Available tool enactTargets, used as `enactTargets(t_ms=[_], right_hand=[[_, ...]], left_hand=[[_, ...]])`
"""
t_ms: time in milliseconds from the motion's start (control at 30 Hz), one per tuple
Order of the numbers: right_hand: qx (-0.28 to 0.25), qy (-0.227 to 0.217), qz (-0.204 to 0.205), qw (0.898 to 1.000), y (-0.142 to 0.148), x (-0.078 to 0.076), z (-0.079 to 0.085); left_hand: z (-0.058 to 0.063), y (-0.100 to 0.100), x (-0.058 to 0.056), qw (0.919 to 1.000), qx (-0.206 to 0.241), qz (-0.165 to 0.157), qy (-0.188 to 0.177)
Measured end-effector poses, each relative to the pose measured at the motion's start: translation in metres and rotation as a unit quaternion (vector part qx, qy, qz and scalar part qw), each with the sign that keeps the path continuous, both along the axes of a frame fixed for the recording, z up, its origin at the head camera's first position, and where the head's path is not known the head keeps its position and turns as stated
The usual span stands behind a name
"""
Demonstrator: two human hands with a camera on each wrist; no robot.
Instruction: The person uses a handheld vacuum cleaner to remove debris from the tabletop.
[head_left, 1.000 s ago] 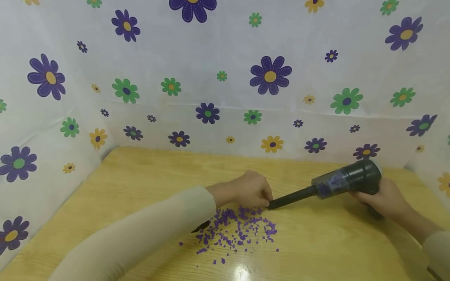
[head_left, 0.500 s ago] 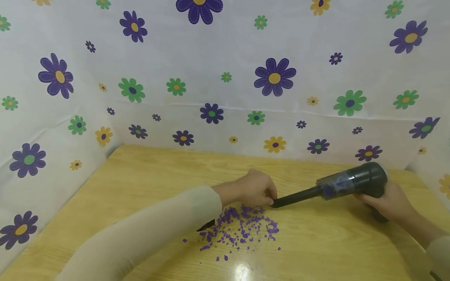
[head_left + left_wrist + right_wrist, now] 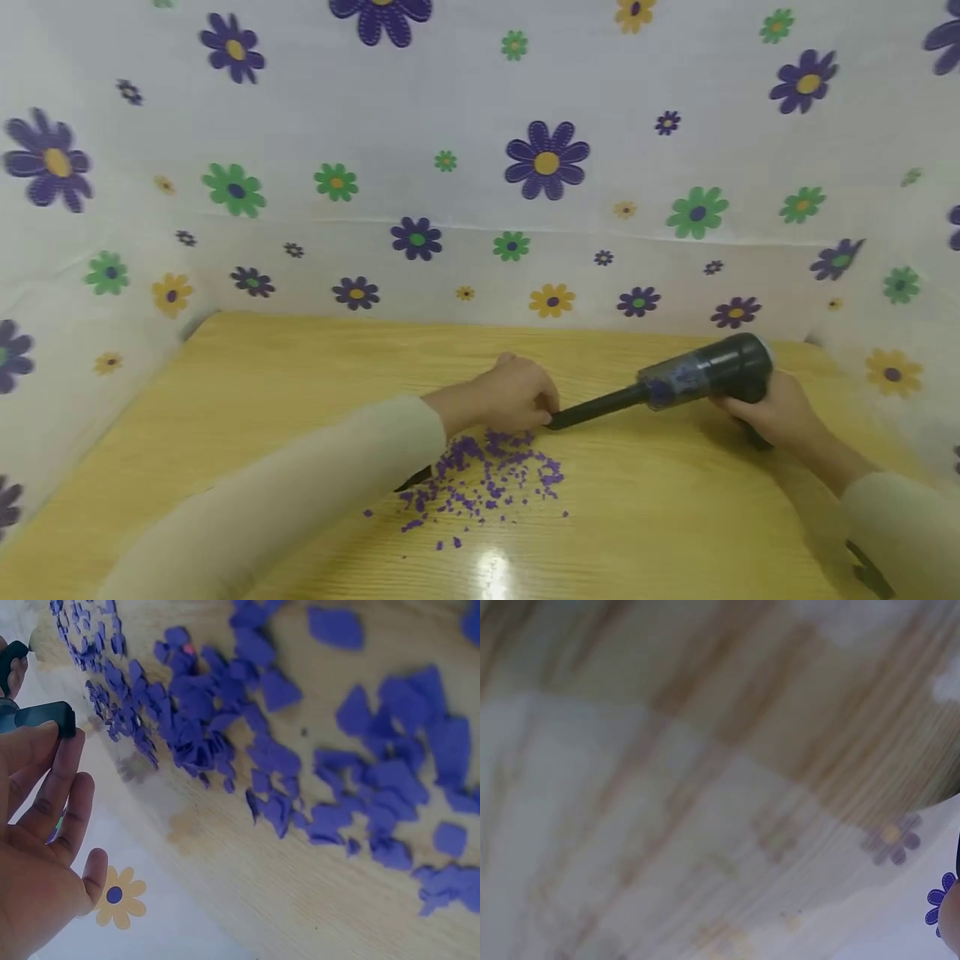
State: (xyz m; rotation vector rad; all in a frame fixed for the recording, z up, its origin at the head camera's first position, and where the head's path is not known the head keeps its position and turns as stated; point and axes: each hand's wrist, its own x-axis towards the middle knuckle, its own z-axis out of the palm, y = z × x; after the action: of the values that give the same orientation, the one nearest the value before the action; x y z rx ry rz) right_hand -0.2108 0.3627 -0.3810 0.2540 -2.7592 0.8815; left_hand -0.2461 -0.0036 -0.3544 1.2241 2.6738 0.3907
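Note:
A black handheld vacuum cleaner (image 3: 738,367) slants above the table, its clear bin holding purple bits. My right hand (image 3: 787,421) grips its handle. At the other end, the thumb and fingers of my left hand (image 3: 517,396) pinch the tip of the dark nozzle (image 3: 600,407); the left wrist view shows this pinch on the nozzle end (image 3: 49,716) with the other fingers loosely bent. Purple paper scraps (image 3: 487,475) lie scattered on the table just below my left hand and forearm. The right wrist view shows mostly blurred tabletop, with a sliver of hand at its right edge.
The wood-grain table (image 3: 315,358) is shiny. White cloth with printed flowers (image 3: 450,100) encloses it at the back and both sides. A dark strap piece (image 3: 416,479) shows under my left forearm, and another dark piece (image 3: 870,567) at the right sleeve.
The head view has shifted, so everything sits further left in it. Both hands keep their hold on the vacuum cleaner, and the purple scraps look about the same.

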Motion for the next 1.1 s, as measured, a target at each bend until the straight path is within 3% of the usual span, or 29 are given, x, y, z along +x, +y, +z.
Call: enactTargets(t_ms=[100,233,433,767,1100], right_hand=[[0.011,0.007,-0.007,1.0,-0.012,-0.003,0.0],[0.024,-0.01,-0.019,0.999,0.005,0.005,0.003],[0.016,-0.01,-0.012,1.0,-0.004,-0.006,0.004],[0.022,0.009,-0.001,1.0,-0.006,-0.006,0.003],[0.018,-0.001,0.011,1.0,0.0,0.001,0.001]], left_hand=[[0.005,-0.013,0.003,0.9999,-0.012,0.002,-0.003],[0.006,0.003,0.001,0.9998,-0.022,0.002,-0.005],[0.007,-0.003,-0.003,0.9995,-0.024,0.019,0.009],[0.002,-0.004,-0.001,0.9998,-0.018,0.01,-0.004],[-0.002,0.0,0.005,0.9998,-0.015,-0.01,-0.012]])
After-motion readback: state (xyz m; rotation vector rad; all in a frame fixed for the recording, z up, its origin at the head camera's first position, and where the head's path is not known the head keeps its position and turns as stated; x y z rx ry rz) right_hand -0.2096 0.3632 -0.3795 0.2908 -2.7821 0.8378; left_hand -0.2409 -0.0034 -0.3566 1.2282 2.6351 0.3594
